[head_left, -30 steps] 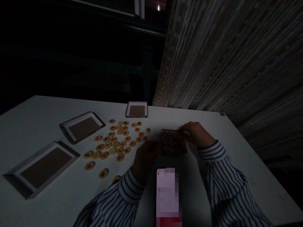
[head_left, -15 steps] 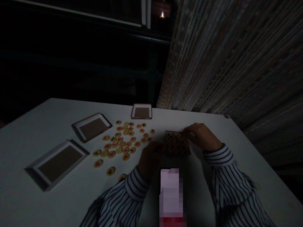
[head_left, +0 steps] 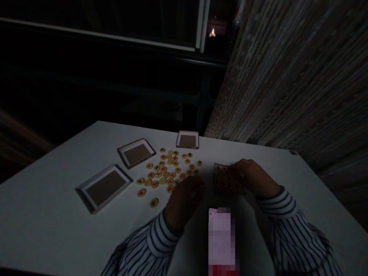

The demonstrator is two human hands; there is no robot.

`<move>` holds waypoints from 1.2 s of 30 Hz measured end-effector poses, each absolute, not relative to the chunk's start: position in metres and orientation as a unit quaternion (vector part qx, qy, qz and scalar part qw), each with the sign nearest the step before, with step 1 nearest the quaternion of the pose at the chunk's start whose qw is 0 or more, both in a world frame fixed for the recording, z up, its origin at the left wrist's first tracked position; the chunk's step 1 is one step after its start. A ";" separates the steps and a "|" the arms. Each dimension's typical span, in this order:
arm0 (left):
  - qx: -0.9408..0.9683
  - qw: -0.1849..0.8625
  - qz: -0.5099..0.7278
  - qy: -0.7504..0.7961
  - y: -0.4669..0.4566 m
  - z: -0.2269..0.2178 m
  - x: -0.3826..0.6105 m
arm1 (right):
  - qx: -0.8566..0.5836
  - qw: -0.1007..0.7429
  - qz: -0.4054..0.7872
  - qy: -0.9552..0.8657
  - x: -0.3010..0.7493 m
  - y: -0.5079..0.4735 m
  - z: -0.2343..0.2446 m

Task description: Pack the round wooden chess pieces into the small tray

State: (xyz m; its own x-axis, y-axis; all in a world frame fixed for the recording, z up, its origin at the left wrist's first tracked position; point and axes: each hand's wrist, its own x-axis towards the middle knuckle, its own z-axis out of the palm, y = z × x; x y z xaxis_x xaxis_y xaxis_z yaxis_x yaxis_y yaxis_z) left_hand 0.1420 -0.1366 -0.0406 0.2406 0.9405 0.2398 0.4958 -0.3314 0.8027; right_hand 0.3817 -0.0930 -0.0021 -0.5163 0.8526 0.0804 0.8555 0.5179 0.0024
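Round wooden Chinese chess pieces (head_left: 158, 174) with red and black characters lie loosely scattered on the white table (head_left: 63, 226). Just right of them, my left hand (head_left: 184, 201) hovers with curled fingers; whatever it may hold is lost in the dark. A small box (head_left: 215, 178) filled with rows of similar pieces stands farther right. My right hand (head_left: 251, 177) lies over the far right part of this box, fingers together and bent down onto it, the fingertips hidden in shadow.
Three shallow open boxes or lids lie left and behind: a large pale one (head_left: 84, 196), a brown-rimmed one (head_left: 136, 153) and a smaller one (head_left: 187, 140). A lit phone (head_left: 220, 237) is close to me. A string curtain (head_left: 273, 76) hangs beyond the table's right back edge.
My view has swung, shifting the table rightward in the picture. My right hand has gone from the box's right edge to over its pieces. My left hand has drawn slightly away from the box.
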 end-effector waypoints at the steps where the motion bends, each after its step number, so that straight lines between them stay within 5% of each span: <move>1: 0.724 0.287 0.361 0.513 -0.138 -0.039 0.133 | -0.490 0.018 -0.021 -0.872 0.377 -0.092 -0.002; 11: 0.675 0.194 0.352 0.618 -0.130 -0.047 0.041 | -0.443 -0.010 -0.005 -0.896 0.334 -0.083 -0.001; 25: 0.769 0.099 0.137 0.616 -0.079 -0.046 0.085 | -0.432 -0.046 0.004 -0.901 0.254 -0.045 -0.032; 36: 0.781 0.057 0.116 0.611 -0.071 -0.059 0.086 | -0.447 -0.070 0.023 -0.892 0.228 -0.038 -0.047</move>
